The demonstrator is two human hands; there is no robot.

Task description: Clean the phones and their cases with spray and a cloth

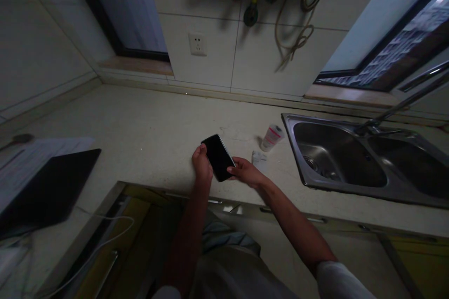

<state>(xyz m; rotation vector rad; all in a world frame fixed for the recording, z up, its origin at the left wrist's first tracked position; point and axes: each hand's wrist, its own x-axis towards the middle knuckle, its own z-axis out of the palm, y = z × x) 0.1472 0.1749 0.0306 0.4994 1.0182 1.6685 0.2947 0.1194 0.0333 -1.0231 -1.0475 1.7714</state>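
Note:
A smartphone (pixel 218 156) with a dark screen is held over the front part of the pale countertop (pixel 168 121). My left hand (pixel 202 163) grips its left edge, the thumb lying along the side. At the lower right corner, my right hand (pixel 245 171) closes on the phone with its thumb on the front. The fingers beneath the phone are mostly hidden. Just right of my right hand lies a small crumpled whitish piece (pixel 258 157), perhaps paper or plastic. Behind that stands a clear cup (pixel 271 138) with pink markings.
A double steel sink (pixel 300 168) with a faucet (pixel 373 124) is on the right. On the left lie a black flat object (pixel 52 187), printed papers (pixel 21 161) and a white cable (pixel 115 218). A wall socket (pixel 197 44), hanging hoses and pipe ends are at the back.

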